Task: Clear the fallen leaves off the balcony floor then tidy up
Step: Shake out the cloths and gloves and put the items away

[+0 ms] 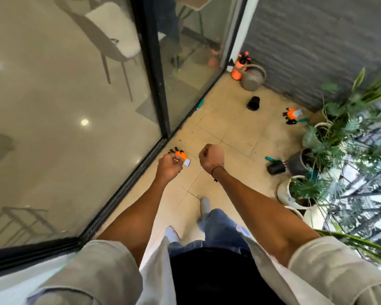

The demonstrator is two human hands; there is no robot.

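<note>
Head view: person stands on the balcony floor, both arms stretched ahead toward 12 o'clock.
Floor: beige tiles, running from the feet up to the far corner at 1 o'clock; small dark specks lie along the door track at 12 o'clock, likely leaf bits, too small to be sure.
Plants: pots crowd the 3 o'clock side; no plain fallen leaf is readable near them because of blur.
Far corner: grey watering can and orange sprayer, touching or just beside each other at 1 o'clock.
Second glove: orange clawed glove lies on the floor at 2 o'clock, well apart from both hands, nearer the right arm.
Black pot: a small one stands between the can and that glove; another lies tipped near the pots at 3 o'clock.
Right hand: clenched in a fist, nothing visible in it.
Left hand: fingers curled round the cuff of a clawed glove, its long axis pointing to 11 o'clock, claws away from the wrist.
Key relation: the held glove sits just left of the right fist, at its 9 o'clock, so I judge the right hand will slip in.
Hidden: the left fingers and the glove's opening.
</note>
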